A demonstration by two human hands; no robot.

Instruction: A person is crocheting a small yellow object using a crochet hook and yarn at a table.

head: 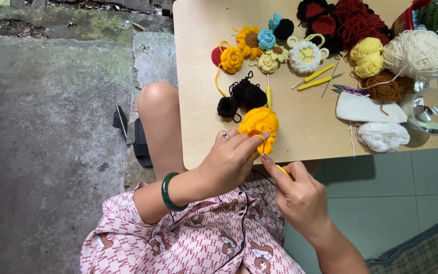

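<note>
1. Pinching w/ thumb + fingers, left hand (227,161) is closed on the yellow crochet piece (258,125), which sits at the near edge of the wooden table (305,137).
2. Right hand (296,192) is closed round a yellow-handled crochet hook (283,171), tip at the piece's lower edge.
3. Yellow yarn strand loops over left forefinger.
4. Black crochet pieces (242,97) lie just beyond it; finished flowers, yarn balls (415,53) farther back.
5. Green bangle (168,192) on left wrist.
</note>
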